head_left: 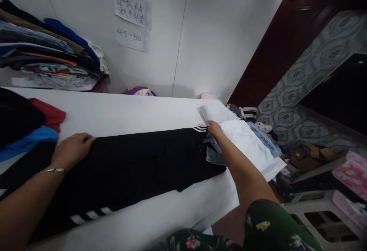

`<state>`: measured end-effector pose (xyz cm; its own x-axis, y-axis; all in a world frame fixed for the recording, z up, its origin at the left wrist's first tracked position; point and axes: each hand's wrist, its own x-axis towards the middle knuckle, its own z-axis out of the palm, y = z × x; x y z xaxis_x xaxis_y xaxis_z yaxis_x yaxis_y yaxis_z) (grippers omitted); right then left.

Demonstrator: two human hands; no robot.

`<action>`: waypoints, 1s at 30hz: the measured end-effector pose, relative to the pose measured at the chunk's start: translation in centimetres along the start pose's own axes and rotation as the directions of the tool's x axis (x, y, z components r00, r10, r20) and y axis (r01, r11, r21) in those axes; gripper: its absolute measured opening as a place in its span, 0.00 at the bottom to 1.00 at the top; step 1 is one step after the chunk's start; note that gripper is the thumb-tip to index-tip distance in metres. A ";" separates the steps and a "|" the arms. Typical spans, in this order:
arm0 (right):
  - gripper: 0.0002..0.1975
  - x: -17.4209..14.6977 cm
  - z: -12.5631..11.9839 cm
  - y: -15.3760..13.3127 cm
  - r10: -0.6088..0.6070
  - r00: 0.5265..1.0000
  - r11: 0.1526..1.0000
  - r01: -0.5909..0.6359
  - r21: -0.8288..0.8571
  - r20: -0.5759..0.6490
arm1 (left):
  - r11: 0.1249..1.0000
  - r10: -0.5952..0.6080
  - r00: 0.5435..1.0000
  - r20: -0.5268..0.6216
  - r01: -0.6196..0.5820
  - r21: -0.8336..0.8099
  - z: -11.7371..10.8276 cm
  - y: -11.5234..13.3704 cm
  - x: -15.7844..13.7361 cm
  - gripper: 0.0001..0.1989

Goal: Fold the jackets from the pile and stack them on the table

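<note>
A black garment with white stripes (143, 163) lies stretched lengthwise across the white table. My left hand (71, 149), with a bracelet at the wrist, is closed on its upper edge toward the left. At the far right end, beside a set of white stripes, my right hand (213, 128) pinches the garment's corner; the fingertips are partly hidden. A grey denim piece (216, 155) shows under my right forearm. White cloth or sheeting (243, 140) lies just beyond that hand.
Red cloth (51, 113) and blue cloth (28, 140) are heaped at the table's left. A tall stack of folded clothes (51, 52) stands behind. Handwritten paper signs (133, 21) hang on the wall. A plastic stool (323, 216) stands at lower right, near cardboard boxes (309, 153).
</note>
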<state>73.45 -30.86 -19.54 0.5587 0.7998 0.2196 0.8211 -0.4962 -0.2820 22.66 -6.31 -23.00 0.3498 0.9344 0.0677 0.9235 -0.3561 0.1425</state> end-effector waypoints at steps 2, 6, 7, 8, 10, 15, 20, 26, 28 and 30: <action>0.24 -0.1 0.1 -1.1 -0.046 0.998 0.999 0.046 -0.002 -0.029 | 1.000 0.001 1.000 -0.020 -0.001 0.002 0.1 0.0 0.0 0.20; 0.27 -1.7 2.1 -2.7 -0.156 0.981 0.983 0.165 -0.078 0.113 | 1.000 0.024 0.998 -0.064 -0.024 -0.003 0.4 -0.2 0.0 0.20; 0.27 -2.3 2.8 -2.8 -0.147 0.973 0.979 0.168 -0.112 0.176 | 1.000 0.030 0.997 -0.073 -0.031 -0.007 0.4 -0.2 0.0 0.20; 0.27 -2.9 3.5 -2.7 -0.124 0.966 0.977 0.159 -0.144 0.226 | 0.999 0.038 0.996 -0.084 -0.039 -0.011 0.4 -0.2 0.0 0.20; 0.25 -3.9 4.5 -2.3 -0.072 0.964 0.976 0.121 -0.179 0.258 | 0.998 0.049 0.993 -0.109 -0.051 -0.023 0.4 -0.1 -0.2 0.19; 0.25 -4.5 5.2 -1.7 -0.047 0.965 0.978 0.098 -0.184 0.259 | 0.996 0.065 0.988 -0.143 -0.072 -0.044 0.1 0.4 -0.9 0.20; 0.25 -4.1 4.4 -1.7 -0.038 0.960 0.986 0.081 -0.143 0.279 | 0.996 0.079 0.980 -0.182 -0.085 -0.022 -0.7 1.1 -1.8 0.20; 0.24 -6.5 3.8 -3.0 -0.100 0.983 0.994 0.092 0.057 0.154 | 0.978 0.181 0.968 -0.173 -0.195 -0.070 -1.5 4.8 -3.7 0.19; 0.22 -8.5 4.4 -3.7 -0.194 0.977 0.957 0.168 0.236 0.090 | 0.945 0.264 0.956 -0.131 -0.284 -0.163 -1.4 7.6 -5.0 0.18; 0.21 -10.5 5.2 -4.3 -0.243 0.968 0.908 0.203 0.366 0.067 | 0.875 0.328 0.941 -0.080 -0.335 -0.350 -1.3 10.9 -6.4 0.19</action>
<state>63.46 -35.42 -25.53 0.3328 0.9175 0.2181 0.8163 -0.1644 -0.5538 30.29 -16.21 -20.63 0.6199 0.7616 0.1890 0.6359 -0.6287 0.4476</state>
